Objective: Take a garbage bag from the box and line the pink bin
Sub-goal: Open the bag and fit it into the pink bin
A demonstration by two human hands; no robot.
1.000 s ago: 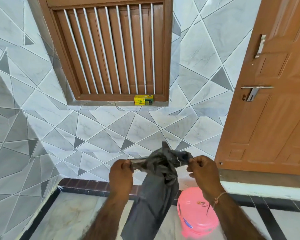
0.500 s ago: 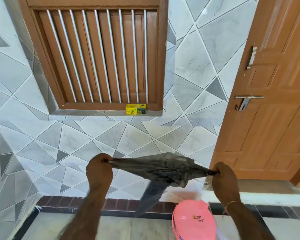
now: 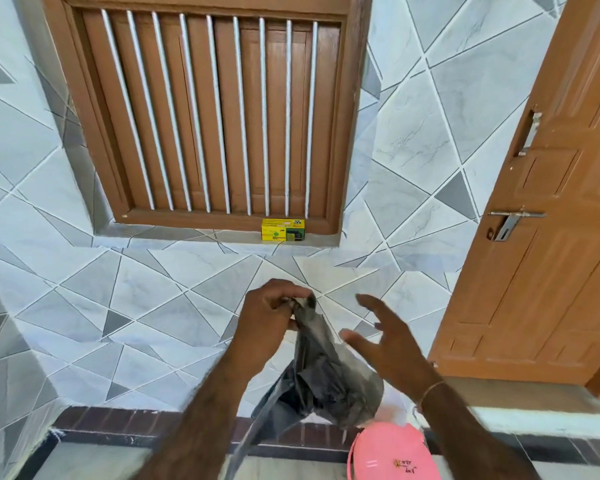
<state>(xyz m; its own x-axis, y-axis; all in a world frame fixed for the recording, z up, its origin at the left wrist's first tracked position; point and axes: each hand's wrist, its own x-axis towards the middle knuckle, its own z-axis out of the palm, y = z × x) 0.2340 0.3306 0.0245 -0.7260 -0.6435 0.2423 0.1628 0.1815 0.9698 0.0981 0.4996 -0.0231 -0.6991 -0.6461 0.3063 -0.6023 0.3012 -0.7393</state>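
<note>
A crumpled dark grey garbage bag [image 3: 321, 379] hangs from my left hand [image 3: 269, 315], which pinches its top corner at chest height in front of the tiled wall. My right hand [image 3: 387, 339] is beside the bag with fingers spread, holding nothing; its thumb is near the bag's side. The pink bin [image 3: 394, 452] stands on the floor at the bottom edge, its lid on, just below the hanging bag. The yellow and green garbage bag box [image 3: 283, 230] rests on the window ledge.
A brown wooden window with white bars [image 3: 208, 112] fills the upper wall. A brown door [image 3: 548, 237] with a metal latch stands closed on the right, above a raised step. A dark tile border runs along the floor's edge.
My right hand has let go of the bag and opened. The bag, stretched between both hands before, now hangs from my left hand alone, which has moved right.
</note>
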